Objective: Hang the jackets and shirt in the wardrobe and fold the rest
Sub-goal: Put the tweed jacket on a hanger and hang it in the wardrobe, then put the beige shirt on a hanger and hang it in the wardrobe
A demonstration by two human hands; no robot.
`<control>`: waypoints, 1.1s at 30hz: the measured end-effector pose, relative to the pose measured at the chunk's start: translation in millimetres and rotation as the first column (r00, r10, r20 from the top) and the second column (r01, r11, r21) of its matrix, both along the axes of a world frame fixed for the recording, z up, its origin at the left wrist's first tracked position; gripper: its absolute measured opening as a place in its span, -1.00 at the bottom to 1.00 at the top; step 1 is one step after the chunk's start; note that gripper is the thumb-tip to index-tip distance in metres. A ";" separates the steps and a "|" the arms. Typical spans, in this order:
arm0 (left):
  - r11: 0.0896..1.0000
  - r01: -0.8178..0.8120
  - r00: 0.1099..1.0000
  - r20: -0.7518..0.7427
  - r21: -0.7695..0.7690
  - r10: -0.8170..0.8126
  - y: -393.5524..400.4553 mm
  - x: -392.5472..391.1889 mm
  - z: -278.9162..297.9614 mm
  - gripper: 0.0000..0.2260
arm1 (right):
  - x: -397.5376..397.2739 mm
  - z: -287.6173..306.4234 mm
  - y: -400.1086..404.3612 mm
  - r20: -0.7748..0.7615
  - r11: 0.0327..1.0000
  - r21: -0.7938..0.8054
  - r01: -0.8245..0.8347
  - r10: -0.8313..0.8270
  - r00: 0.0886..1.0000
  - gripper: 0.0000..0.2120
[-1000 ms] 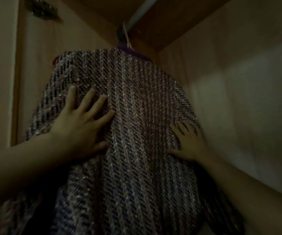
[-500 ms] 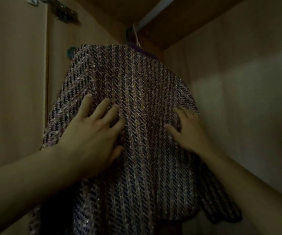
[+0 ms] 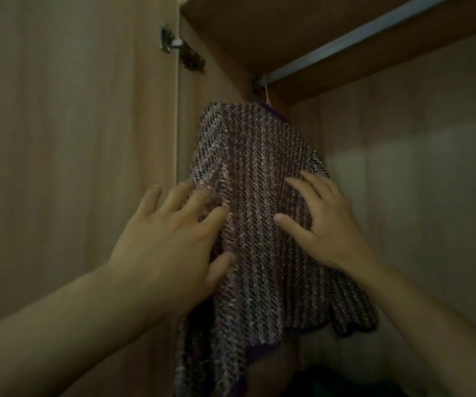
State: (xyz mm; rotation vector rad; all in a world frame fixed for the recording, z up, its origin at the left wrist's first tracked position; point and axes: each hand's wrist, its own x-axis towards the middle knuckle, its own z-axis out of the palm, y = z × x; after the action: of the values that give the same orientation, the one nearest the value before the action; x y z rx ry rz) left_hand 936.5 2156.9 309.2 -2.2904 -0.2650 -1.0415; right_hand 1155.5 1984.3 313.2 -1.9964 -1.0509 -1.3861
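The wardrobe (image 3: 402,167) has wood-grain panels and a metal rail (image 3: 359,38) mounted under its top board. One tweed jacket (image 3: 259,224) hangs from the rail's left end, beside the side panel.

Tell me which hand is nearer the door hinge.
Left. The left hand lies below the door hinge, at the tweed jacket's left edge; the right hand is farther right on the jacket.
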 end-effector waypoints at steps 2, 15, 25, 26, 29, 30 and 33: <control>0.999 0.010 1.000 -0.006 -0.041 -0.010 12.0 -31.0 -5.2 -0.35 | -35.3 -6.1 10.8 0.003 0.999 -0.006 -0.043 0.043 0.999 -0.30; 0.971 -0.189 0.976 0.079 -0.149 0.202 71.2 -161.2 -48.2 -0.42 | -153.0 -38.9 99.3 -0.076 0.946 -0.146 -0.290 0.282 0.957 -0.28; 0.783 -0.566 0.809 0.013 -0.259 0.588 62.5 -239.2 -73.0 -0.39 | -187.3 -75.7 166.8 -0.179 0.771 -0.234 -0.592 0.564 0.806 -0.24; 0.752 -0.597 0.781 0.010 -0.278 0.624 57.4 -247.9 -78.9 -0.38 | -193.7 -79.7 171.4 -0.206 0.749 -0.259 -0.610 0.575 0.792 -0.23; 0.646 -0.694 0.689 -0.034 -0.317 0.724 38.3 -277.6 -97.4 -0.35 | -221.4 -89.8 180.7 -0.237 0.685 -0.307 -0.661 0.618 0.750 -0.20; 0.606 -0.723 0.656 -0.053 -0.332 0.753 31.0 -290.6 -104.1 -0.34 | -234.9 -94.6 182.5 -0.248 0.657 -0.316 -0.685 0.639 0.728 -0.20; 0.492 -0.786 0.558 -0.088 -0.374 0.825 7.2 -339.0 -118.7 -0.35 | -285.4 -110.9 186.0 -0.304 0.543 -0.350 -0.764 0.705 0.640 -0.23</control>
State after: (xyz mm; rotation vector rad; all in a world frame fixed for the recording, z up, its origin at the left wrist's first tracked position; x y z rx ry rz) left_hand 597.5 2164.1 190.5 -1.9745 -1.5570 -0.6009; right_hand 870.1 2170.3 202.3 -1.5190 -1.9947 -0.5554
